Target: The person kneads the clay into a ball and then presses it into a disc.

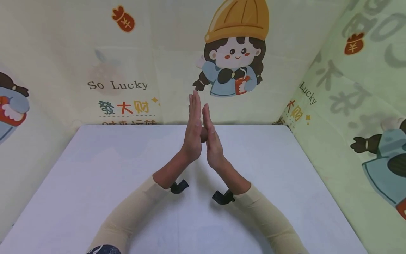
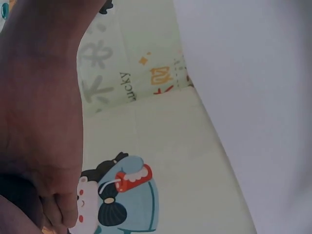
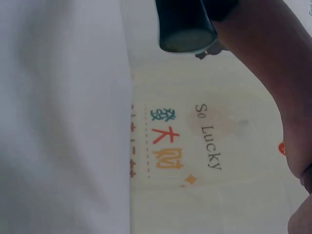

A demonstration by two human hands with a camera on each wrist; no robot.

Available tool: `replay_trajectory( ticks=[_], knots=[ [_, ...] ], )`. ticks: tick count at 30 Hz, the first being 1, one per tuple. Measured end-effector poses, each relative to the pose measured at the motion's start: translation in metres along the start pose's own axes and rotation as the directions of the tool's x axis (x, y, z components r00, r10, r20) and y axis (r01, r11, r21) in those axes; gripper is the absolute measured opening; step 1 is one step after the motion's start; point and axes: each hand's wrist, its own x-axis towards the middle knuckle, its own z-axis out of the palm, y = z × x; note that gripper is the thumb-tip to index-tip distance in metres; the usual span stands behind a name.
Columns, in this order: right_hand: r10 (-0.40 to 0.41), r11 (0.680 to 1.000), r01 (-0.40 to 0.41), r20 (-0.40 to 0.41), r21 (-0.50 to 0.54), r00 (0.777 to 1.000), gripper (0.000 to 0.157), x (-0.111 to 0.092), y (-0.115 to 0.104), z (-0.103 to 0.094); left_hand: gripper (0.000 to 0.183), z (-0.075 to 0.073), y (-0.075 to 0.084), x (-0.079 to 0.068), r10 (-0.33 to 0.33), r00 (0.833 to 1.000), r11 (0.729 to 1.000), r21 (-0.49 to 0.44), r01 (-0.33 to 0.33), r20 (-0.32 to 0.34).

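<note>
A small dark brown ball sits between the two palms, held up over the table. My left hand presses it from the left side, fingers straight and pointing up. From the other side my right hand presses it, its fingers also straight and leaning toward the left hand. The fingertips of the two hands stand slightly apart. In the left wrist view the left hand fills the left side, with a dark rounded shape below the palm. The right wrist view has the right hand along its right edge.
A white table lies below the hands. Behind and beside it hang pale sheets with printed cartoon figures and lettering. Each wrist carries a black curved piece, one at the left wrist and one at the right wrist.
</note>
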Motion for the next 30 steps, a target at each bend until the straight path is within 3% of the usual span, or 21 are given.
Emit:
replay_trajectory(
  ticks=[11,15,22,26,30],
  knots=[
    [0.011,0.993,-0.010,0.009,-0.120,1.000,0.073,-0.011,-0.004,0.011,0.081,-0.010,-0.014,0.008,-0.042,0.999,0.999,-0.034,0.041,-0.035],
    [-0.008,0.988,0.010,0.012,-0.153,1.000,0.075,-0.013,-0.005,0.011,0.077,-0.010,-0.023,0.006,-0.089,0.995,0.995,-0.055,0.087,-0.034],
    [-0.043,0.991,0.046,0.021,-0.126,0.999,0.077,-0.008,-0.009,0.006,0.070,-0.003,-0.037,-0.004,-0.152,0.988,0.979,-0.134,0.154,0.030],
    [-0.057,0.992,0.057,0.003,-0.109,0.998,0.076,-0.004,-0.011,0.000,0.068,0.004,-0.041,-0.011,-0.145,0.987,0.975,-0.159,0.156,0.074],
    [-0.065,0.992,0.063,-0.011,-0.110,0.998,0.076,0.000,-0.012,-0.007,0.065,0.011,-0.040,-0.020,-0.115,0.989,0.985,-0.122,0.126,0.095]
  ],
)
